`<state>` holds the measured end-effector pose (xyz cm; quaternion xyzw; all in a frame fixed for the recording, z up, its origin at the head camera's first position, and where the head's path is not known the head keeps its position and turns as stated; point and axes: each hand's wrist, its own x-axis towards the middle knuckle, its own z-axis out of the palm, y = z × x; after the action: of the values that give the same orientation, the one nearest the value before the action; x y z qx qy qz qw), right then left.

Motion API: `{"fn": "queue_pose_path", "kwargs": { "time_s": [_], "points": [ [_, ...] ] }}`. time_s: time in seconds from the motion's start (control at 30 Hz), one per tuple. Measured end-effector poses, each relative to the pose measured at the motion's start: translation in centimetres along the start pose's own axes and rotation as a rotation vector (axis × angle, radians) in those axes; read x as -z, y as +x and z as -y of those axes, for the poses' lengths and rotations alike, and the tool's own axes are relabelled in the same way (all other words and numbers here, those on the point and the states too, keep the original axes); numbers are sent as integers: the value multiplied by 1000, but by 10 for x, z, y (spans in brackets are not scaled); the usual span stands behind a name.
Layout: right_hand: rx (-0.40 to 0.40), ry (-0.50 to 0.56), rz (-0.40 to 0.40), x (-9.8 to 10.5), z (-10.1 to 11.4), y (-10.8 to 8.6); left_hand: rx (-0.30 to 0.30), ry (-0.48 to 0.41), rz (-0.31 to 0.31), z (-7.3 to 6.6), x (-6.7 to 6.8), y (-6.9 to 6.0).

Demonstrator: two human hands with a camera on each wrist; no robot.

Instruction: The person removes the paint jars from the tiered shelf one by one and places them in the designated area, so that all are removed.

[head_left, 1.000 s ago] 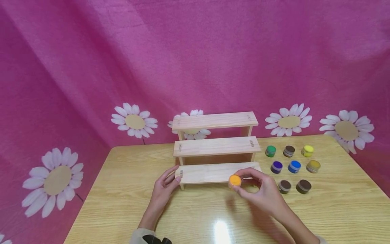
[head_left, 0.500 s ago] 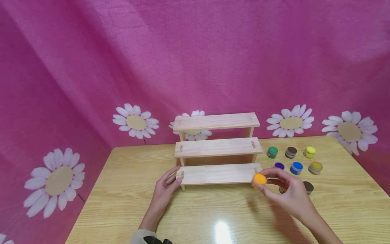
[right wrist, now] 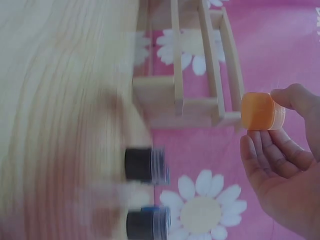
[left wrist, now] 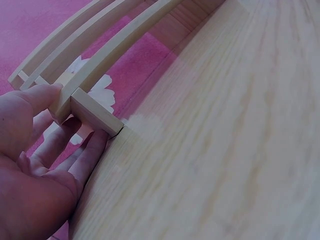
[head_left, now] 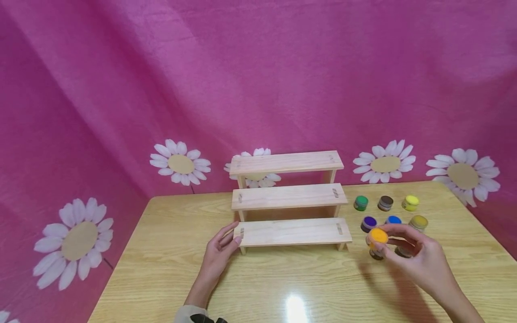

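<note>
A stepped wooden display stand with three bare tiers rests on the table. At its lowest tier's left end, my left hand holds on; the left wrist view has the thumb on the board's edge and the fingers by the end leg. To the right of the stand, my right hand pinches a small paint jar with orange paint between thumb and fingers. The right wrist view shows this orange jar held up off the table. Two dark jars behind the right hand are partly hidden.
More paint jars stand in rows on the table's right: green, dark brown, yellow, purple, blue and ochre. A pink daisy-print cloth hangs behind the wooden table.
My right hand has moved right with the orange paint jar, from in front of the lowest tier to over the near dark jars. The left hand stays at the stand.
</note>
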<state>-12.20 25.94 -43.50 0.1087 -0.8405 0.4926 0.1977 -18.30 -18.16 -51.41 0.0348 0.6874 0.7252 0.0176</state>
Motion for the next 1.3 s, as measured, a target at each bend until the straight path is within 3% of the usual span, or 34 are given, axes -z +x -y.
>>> {"fn": "queue_pose_path", "kwargs": {
  "time_s": [0.5, 0.73, 1.1, 1.3],
  "points": [
    [-100, -134, -54, 58, -38, -8, 4, -19, -6, 4, 2, -2],
    [-113, -88, -41, 78, -57, -9, 12, -29, -20, 4, 3, -3],
    [-152, -39, -55, 89, -91, -15, 23, -16, -16, 1, 1, -1],
    [-296, -93, -39, 91, -113, -25, 1, -5, 1, 2, -1, 0]
  ]
}}
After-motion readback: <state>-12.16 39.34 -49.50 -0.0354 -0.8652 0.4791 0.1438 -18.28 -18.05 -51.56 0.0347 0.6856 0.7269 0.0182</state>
